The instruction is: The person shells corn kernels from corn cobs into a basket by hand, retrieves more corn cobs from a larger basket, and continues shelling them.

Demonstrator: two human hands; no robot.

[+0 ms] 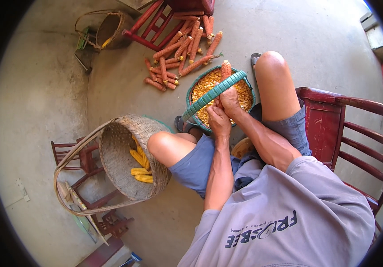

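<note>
Both my hands are close together over a green-rimmed basket (pixel 187 96) of loose yellow corn kernels (pixel 200 90), partly under its wrapped green handle (pixel 211 95). A reddish corn cob (pixel 225 69), its upper part looking bare of kernels, stands up out of my right hand (pixel 230 100), whose fingers are closed around it. My left hand (pixel 218 118) is just below and beside it, fingers curled at the cob's lower end; whether it grips the cob too is hard to tell. Kernel-covered yellow corn ears (pixel 139 157) lie inside a large tipped wicker basket (pixel 114 160) at my left knee.
Many stripped reddish cobs (pixel 196 41) lie piled on the concrete floor (pixel 121 80) beyond the kernel basket, beside a red wooden chair (pixel 151 26). Another woven basket (pixel 111 28) is at the upper left. A red chair (pixel 325 126) stands at my right, and small wooden chairs (pixel 88 157) at the left.
</note>
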